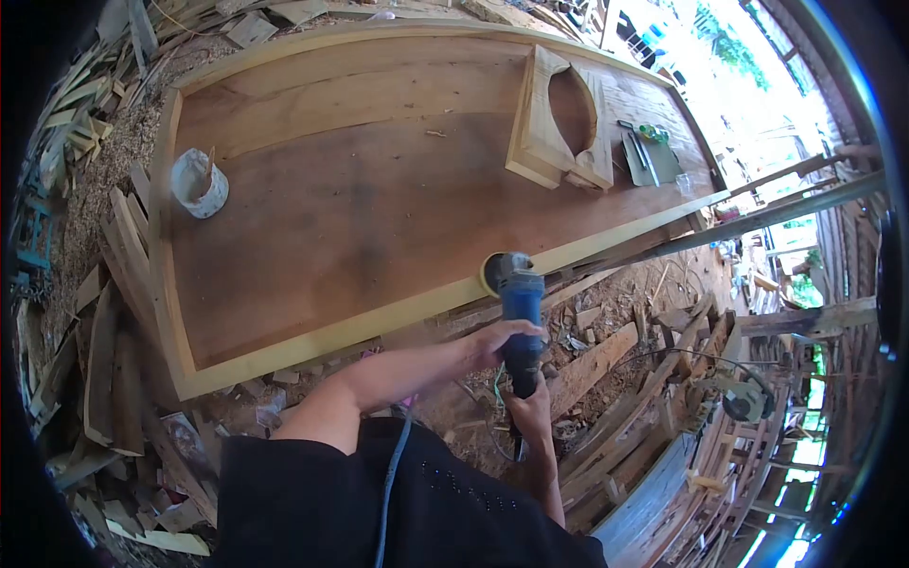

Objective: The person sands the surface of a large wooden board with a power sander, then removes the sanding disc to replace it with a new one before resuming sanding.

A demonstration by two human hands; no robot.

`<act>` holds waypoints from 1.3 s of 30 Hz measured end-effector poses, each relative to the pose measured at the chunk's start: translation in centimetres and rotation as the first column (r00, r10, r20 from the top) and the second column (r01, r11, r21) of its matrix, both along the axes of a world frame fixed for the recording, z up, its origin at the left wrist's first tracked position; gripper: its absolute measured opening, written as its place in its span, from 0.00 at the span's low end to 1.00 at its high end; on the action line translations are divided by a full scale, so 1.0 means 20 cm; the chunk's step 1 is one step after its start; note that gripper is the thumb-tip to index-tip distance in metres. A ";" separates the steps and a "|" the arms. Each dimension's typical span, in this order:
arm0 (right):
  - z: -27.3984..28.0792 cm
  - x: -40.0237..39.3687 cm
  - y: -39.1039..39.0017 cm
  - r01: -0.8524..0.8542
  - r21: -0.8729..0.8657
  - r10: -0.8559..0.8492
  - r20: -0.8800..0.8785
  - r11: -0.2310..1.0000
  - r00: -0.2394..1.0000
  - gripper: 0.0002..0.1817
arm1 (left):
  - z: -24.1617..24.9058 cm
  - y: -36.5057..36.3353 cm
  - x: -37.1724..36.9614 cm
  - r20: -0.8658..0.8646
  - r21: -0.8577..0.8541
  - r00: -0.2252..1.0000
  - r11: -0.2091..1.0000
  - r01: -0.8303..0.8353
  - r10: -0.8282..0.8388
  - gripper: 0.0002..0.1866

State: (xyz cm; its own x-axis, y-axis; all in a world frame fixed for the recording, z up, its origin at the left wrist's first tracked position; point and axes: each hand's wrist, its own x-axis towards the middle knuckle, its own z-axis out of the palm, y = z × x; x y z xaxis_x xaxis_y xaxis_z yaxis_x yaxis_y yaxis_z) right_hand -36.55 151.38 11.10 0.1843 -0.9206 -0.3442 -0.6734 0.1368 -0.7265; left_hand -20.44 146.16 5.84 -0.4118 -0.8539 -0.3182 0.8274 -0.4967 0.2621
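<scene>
A blue angle grinder (pixel 522 308) is held in both of my hands, its head pointing away from me. My left hand (pixel 507 341) wraps round the middle of its body. Lower down, my right hand (pixel 531 409) grips the black rear end. The round disc (pixel 490 274) at the tool's head overlaps the near rail (pixel 398 322) of a large wooden panel (pixel 331 237). That panel is brown inside, with a pale raised frame round its edges.
On the panel stand a white bucket (pixel 200 185) with a stick, a wooden piece with an oval opening (pixel 597 156), and a dark flat sheet (pixel 668 163). Timber offcuts (pixel 104 350) lie at left, planks (pixel 653 407) at right. A blue cord (pixel 394 483) crosses my shirt.
</scene>
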 end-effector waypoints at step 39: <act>-0.11 -0.57 -0.35 -0.170 -0.008 0.169 0.158 0.985 0.973 0.23 | 0.02 -0.21 -0.43 0.076 0.107 0.997 0.994 -0.006 -0.002 0.24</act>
State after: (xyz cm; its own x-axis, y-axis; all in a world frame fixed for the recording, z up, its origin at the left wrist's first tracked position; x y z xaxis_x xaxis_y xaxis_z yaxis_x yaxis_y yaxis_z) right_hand -47.99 144.30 8.81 0.3894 -0.8695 -0.3039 -0.5647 0.0353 -0.8246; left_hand -29.09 141.98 6.22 -0.3818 -0.8140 -0.4377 0.8081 -0.5239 0.2693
